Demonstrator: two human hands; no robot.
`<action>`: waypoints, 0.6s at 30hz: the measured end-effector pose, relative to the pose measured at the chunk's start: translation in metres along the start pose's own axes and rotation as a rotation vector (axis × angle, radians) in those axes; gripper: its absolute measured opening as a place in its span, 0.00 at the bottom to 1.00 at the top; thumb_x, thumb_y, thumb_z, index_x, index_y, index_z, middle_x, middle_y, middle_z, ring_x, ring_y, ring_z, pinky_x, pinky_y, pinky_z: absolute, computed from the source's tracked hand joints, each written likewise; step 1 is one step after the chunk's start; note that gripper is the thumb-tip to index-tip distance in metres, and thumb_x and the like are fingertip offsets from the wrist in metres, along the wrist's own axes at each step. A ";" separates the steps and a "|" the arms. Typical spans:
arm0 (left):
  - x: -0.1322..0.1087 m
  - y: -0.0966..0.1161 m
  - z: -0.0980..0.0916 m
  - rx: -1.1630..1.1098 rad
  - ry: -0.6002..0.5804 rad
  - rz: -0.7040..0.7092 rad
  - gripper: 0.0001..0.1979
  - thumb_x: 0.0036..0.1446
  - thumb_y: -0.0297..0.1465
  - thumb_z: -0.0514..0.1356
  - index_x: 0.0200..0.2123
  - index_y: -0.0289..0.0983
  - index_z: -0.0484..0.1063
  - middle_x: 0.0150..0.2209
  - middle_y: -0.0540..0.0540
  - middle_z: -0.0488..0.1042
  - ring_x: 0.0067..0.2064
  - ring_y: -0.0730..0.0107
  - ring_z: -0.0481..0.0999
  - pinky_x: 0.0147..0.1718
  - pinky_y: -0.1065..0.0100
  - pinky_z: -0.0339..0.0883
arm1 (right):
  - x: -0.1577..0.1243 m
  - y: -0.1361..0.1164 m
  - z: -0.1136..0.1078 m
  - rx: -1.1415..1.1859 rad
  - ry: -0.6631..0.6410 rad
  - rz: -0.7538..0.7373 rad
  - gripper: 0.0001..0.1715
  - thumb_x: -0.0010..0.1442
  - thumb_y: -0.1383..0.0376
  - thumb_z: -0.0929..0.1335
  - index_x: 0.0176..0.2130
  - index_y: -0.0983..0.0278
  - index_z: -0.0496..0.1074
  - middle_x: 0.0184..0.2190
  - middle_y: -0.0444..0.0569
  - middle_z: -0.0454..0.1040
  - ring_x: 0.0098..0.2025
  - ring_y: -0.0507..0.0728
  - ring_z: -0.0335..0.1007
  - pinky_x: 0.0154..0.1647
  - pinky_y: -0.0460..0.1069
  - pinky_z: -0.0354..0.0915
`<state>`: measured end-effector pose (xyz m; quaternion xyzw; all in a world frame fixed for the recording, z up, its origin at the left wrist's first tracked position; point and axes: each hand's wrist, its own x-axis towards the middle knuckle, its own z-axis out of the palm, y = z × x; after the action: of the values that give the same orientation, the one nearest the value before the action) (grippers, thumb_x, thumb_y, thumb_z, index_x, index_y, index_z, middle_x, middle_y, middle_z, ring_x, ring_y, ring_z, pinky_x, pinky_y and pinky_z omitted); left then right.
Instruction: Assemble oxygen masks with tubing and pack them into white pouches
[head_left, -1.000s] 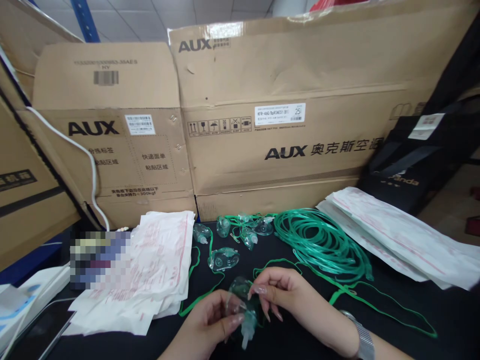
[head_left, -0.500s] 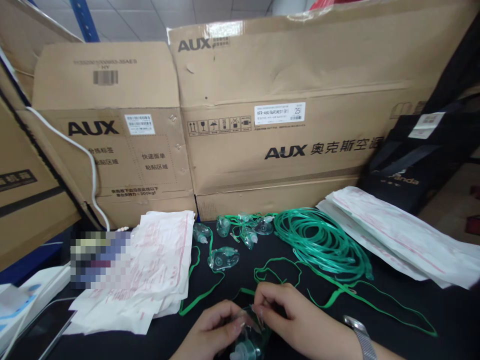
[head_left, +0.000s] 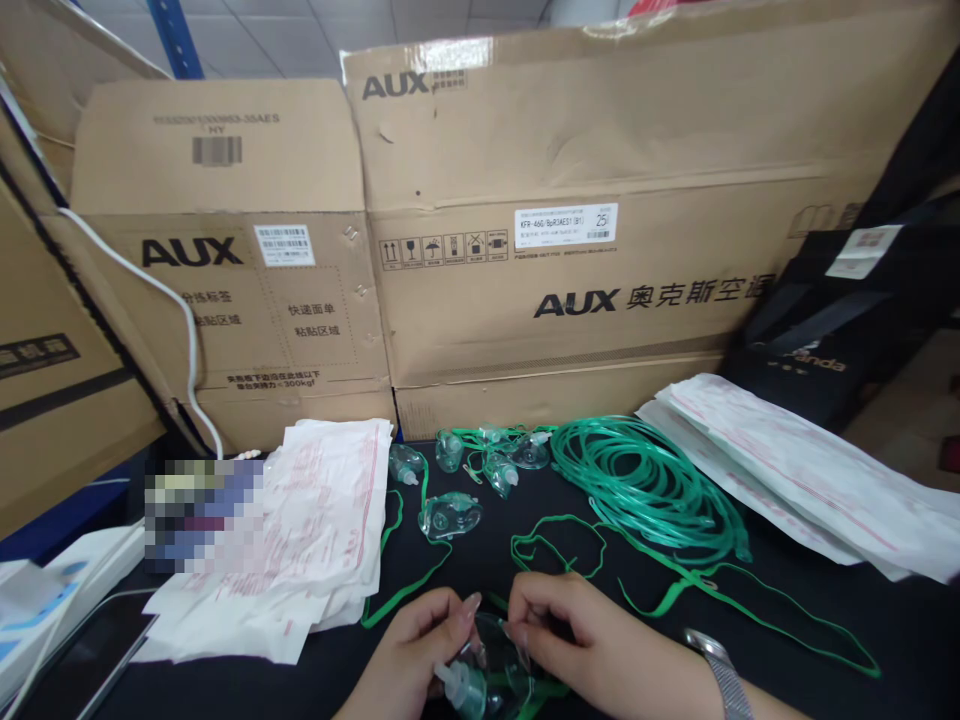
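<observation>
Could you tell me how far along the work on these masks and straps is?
Nothing clearly finished shows. In hand: both the left hand and right hand grip one clear mask with its green strap. Left: several loose masks lie on the table beside the coiled green tubing and paper pouches.

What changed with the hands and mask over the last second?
Both hands dropped toward the near table edge, carrying the clear mask down; its port now points left. The left hand and right hand still hold it. The tubing coil, spare masks and pouch stacks haven't moved.
</observation>
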<state>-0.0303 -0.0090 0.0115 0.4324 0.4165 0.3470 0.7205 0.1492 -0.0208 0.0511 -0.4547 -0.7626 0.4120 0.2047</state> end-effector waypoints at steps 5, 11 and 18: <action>-0.001 0.001 0.000 -0.023 0.035 0.027 0.22 0.37 0.47 0.65 0.16 0.36 0.62 0.15 0.55 0.60 0.17 0.81 0.52 0.18 0.72 0.40 | 0.000 -0.003 0.000 -0.034 0.040 -0.026 0.10 0.58 0.63 0.59 0.25 0.62 0.60 0.18 0.37 0.56 0.21 0.48 0.50 0.21 0.43 0.49; -0.003 0.004 0.001 -0.043 0.033 0.045 0.21 0.37 0.45 0.66 0.15 0.35 0.61 0.15 0.56 0.59 0.18 0.80 0.52 0.20 0.72 0.41 | -0.001 -0.003 0.000 -0.056 0.049 -0.038 0.10 0.58 0.65 0.59 0.25 0.62 0.60 0.18 0.38 0.56 0.22 0.48 0.49 0.22 0.43 0.49; -0.002 0.002 0.000 -0.003 0.023 0.071 0.21 0.39 0.45 0.65 0.16 0.35 0.63 0.16 0.55 0.60 0.19 0.79 0.53 0.20 0.72 0.43 | -0.001 -0.002 0.000 -0.070 0.018 -0.038 0.08 0.57 0.66 0.59 0.26 0.63 0.61 0.19 0.37 0.56 0.22 0.48 0.50 0.23 0.43 0.50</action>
<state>-0.0314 -0.0103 0.0138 0.4418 0.4086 0.3779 0.7036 0.1493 -0.0222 0.0526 -0.4506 -0.7834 0.3769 0.2031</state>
